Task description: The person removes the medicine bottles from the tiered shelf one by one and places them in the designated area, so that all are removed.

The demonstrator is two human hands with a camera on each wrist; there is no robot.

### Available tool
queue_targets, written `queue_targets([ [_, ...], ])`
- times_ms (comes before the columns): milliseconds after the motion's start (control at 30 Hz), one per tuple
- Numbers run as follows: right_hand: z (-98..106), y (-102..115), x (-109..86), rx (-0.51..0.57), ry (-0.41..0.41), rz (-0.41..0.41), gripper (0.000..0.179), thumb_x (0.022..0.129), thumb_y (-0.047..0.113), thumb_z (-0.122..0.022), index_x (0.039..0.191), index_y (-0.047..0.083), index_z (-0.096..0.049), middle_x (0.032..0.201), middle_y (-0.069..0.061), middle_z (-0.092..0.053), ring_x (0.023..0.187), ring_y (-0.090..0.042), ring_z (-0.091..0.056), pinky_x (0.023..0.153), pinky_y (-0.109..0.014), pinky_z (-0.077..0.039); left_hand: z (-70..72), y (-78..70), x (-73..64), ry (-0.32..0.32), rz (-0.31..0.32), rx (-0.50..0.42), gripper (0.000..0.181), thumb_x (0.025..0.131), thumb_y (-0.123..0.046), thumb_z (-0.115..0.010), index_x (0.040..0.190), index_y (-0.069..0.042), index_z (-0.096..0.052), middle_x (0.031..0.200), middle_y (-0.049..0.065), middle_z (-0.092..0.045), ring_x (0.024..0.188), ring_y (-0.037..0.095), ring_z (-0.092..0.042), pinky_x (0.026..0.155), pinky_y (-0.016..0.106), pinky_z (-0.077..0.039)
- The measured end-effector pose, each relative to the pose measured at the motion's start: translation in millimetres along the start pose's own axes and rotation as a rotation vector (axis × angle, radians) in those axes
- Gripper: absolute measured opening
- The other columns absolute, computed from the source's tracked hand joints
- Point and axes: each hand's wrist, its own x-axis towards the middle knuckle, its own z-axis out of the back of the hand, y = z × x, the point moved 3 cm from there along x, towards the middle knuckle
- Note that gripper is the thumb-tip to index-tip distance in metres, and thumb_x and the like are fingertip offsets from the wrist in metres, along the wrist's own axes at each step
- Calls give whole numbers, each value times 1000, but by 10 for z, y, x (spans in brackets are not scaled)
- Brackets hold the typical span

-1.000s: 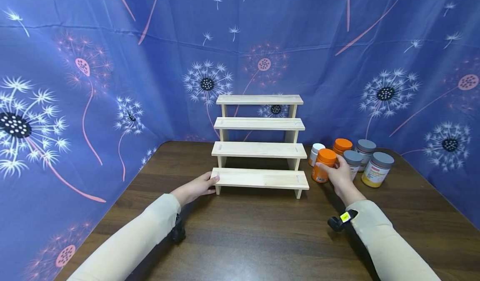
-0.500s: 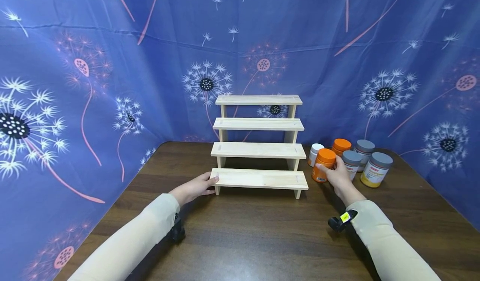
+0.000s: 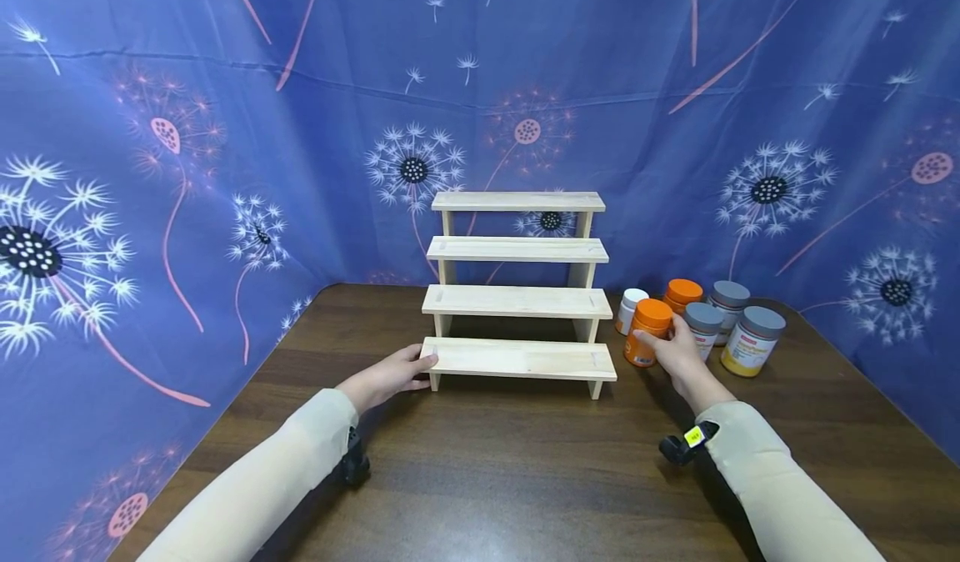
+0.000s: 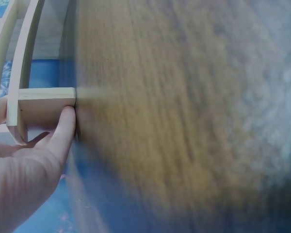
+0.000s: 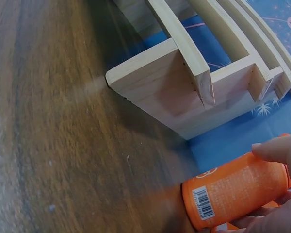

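Note:
A four-tier wooden step shelf (image 3: 517,357) stands on the brown table. At its lowest step's left end, my left hand (image 3: 393,376) holds on, thumb over the board and the other fingers below. One fingertip presses against the side panel (image 4: 46,104) in the left wrist view. Right of the shelf, my right hand (image 3: 681,358) grips an orange bottle (image 3: 649,333) with an orange lid. The barcode of this bottle (image 5: 233,191) shows in the right wrist view, and its base is at the table surface. Part of the right hand is cut off there.
Behind and beside the held bottle stand a small white bottle (image 3: 631,310), another orange-lidded bottle (image 3: 683,292) and several grey-lidded jars (image 3: 752,342), close together. A blue dandelion-print cloth (image 3: 315,128) hangs behind the table (image 3: 480,470).

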Motion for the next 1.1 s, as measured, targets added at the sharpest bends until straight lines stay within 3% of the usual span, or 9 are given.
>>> queue_targets([
  [333,17,132,-37,-71,-13,89,82,95,19,-62,152,-5,-8,153,-31,-25,139,-45,-30,118,-57,-26,38,53,53,-34,17,-63,60,105,-22,-44,150,6,-17,149,28,-34,138,39,-37,112,47,-43],
  [667,60,298,-67,-140,-23,111,85,96,25,-61,152,-6,-5,156,-32,-17,140,-48,-26,118,-58,-25,63,67,38,-52,23,-122,56,104,-20,-46,148,5,-23,143,27,-41,135,37,-41,110,47,-44],
  [900,127,443,-97,-141,-30,203,85,95,26,-62,153,-5,-8,157,-28,-16,145,-44,-18,119,-58,-21,109,-4,35,-84,-13,-154,57,103,-12,-46,150,6,-17,150,29,-29,134,41,-41,108,51,-45],
  [1100,145,552,-121,-154,-22,316,83,94,25,-64,154,0,-12,158,-25,-18,145,-45,-17,118,-60,-19,179,-127,8,-145,-58,-146,59,102,-8,-44,151,6,-13,157,27,-17,141,41,-31,113,52,-38],
])
